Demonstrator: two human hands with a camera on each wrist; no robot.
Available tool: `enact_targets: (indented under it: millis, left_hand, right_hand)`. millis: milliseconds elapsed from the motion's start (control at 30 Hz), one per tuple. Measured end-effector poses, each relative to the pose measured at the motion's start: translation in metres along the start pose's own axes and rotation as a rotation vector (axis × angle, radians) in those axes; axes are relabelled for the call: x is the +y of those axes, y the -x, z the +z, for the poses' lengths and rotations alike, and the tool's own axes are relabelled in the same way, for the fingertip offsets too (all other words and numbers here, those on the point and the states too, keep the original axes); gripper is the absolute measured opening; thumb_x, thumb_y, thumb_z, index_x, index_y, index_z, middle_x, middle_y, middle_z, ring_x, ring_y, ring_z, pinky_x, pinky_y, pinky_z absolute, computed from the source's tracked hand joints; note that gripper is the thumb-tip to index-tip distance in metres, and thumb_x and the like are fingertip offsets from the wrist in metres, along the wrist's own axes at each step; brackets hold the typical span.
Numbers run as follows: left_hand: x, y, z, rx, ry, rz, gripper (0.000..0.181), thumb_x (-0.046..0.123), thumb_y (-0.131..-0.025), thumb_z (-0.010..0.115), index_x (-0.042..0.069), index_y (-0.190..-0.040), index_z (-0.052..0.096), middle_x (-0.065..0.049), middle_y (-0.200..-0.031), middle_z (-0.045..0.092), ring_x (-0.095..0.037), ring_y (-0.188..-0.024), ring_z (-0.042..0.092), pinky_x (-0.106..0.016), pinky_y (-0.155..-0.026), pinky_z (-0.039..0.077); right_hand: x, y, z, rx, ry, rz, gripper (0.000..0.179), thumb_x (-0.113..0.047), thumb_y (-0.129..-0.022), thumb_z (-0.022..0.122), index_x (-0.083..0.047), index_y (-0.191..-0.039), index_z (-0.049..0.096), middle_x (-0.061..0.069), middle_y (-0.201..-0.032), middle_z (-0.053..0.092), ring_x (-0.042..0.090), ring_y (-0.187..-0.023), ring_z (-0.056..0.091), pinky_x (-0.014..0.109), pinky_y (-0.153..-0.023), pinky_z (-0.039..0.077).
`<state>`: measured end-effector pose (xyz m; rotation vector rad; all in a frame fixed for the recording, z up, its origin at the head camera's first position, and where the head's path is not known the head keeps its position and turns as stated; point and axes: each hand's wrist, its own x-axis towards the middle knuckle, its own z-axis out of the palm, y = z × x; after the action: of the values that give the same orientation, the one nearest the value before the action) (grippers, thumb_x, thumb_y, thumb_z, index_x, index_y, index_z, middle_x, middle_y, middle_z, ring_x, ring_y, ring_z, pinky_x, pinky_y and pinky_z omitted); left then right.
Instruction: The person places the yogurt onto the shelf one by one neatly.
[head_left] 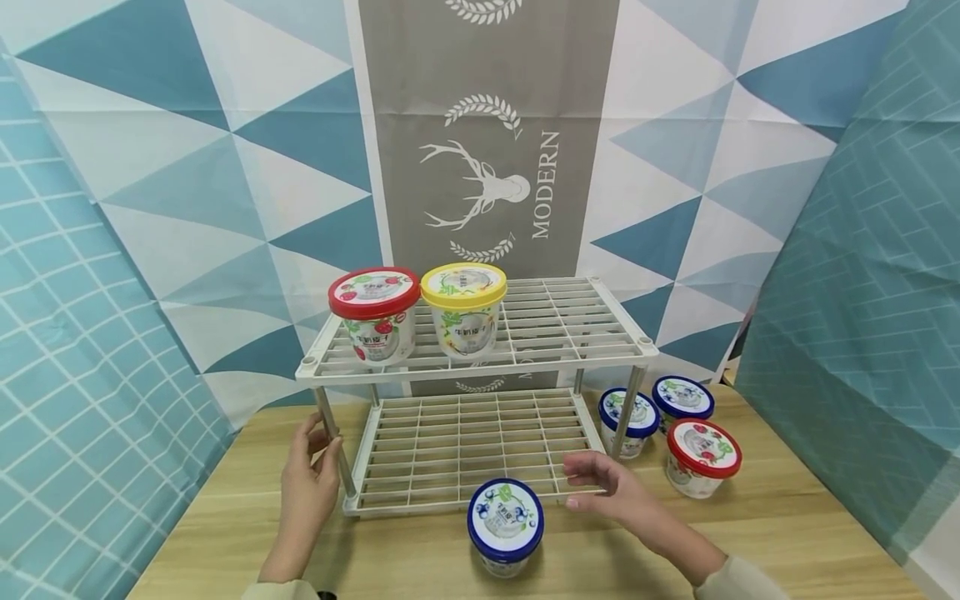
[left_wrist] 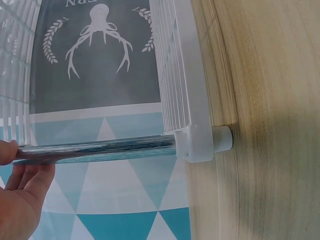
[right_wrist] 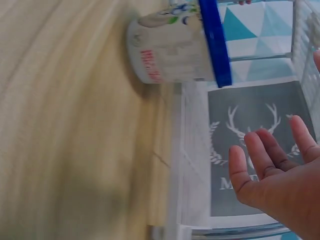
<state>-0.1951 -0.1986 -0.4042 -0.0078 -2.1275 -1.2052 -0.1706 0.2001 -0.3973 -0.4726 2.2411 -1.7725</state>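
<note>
A white two-tier rack (head_left: pixel 480 365) with metal posts stands on the wooden table. My left hand (head_left: pixel 311 479) holds its front left post (left_wrist: pixel 110 150), thumb on one side and fingers on the other in the left wrist view. My right hand (head_left: pixel 618 496) is in the air by the rack's lower right front, fingers spread and holding nothing. Between the hands, a blue-lidded tub (head_left: pixel 506 518) with blueberry pictures sits upright in front of the lower shelf (head_left: pixel 480 442). On the upper shelf, a red-lidded tub (head_left: pixel 375 321) stands left of a yellow-lidded tub (head_left: pixel 465 312).
Right of the rack, two more blue-lidded tubs (head_left: pixel 628 421) and another red-lidded tub (head_left: pixel 703 457) stand on the table (head_left: pixel 795 533). Patterned cloth (head_left: pixel 660 167) hangs behind the rack, and tile-patterned walls (head_left: pixel 90 333) flank both sides.
</note>
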Motion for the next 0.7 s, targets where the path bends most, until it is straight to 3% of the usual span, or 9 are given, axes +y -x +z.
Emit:
enact_targets:
  millis: [267, 533, 700]
  left_hand:
    - [0.000, 0.001, -0.001, 0.003, 0.009, 0.015, 0.045, -0.005, -0.091, 0.054, 0.001, -0.134, 0.041, -0.015, -0.099, 0.056, -0.032, -0.098, 0.058, 0.007, -0.079, 0.039]
    - [-0.003, 0.000, 0.001, -0.006, 0.005, -0.005, 0.046, -0.006, -0.090, 0.053, 0.001, -0.134, 0.040, -0.014, -0.101, 0.057, -0.030, -0.099, 0.057, 0.007, -0.079, 0.039]
    - [-0.004, 0.000, 0.001, -0.010, 0.001, -0.015, 0.046, -0.006, -0.090, 0.053, 0.002, -0.134, 0.040, -0.016, -0.102, 0.057, -0.021, -0.099, 0.058, 0.007, -0.079, 0.039]
  right_hand:
    - [0.024, 0.002, 0.018, -0.031, -0.035, -0.001, 0.068, -0.014, -0.082, 0.070, 0.008, -0.135, 0.034, 0.032, -0.132, 0.043, 0.043, -0.119, 0.046, 0.039, -0.097, 0.048]
    - [0.041, 0.002, 0.032, -0.052, -0.073, -0.025, 0.076, -0.011, -0.080, 0.073, 0.008, -0.139, 0.028, 0.034, -0.131, 0.043, 0.044, -0.119, 0.046, 0.026, -0.084, 0.051]
    - [0.049, 0.002, 0.040, -0.084, -0.079, 0.009, 0.079, -0.013, -0.081, 0.073, 0.004, -0.142, 0.025, 0.028, -0.133, 0.045, 0.033, -0.119, 0.050, 0.026, -0.083, 0.051]
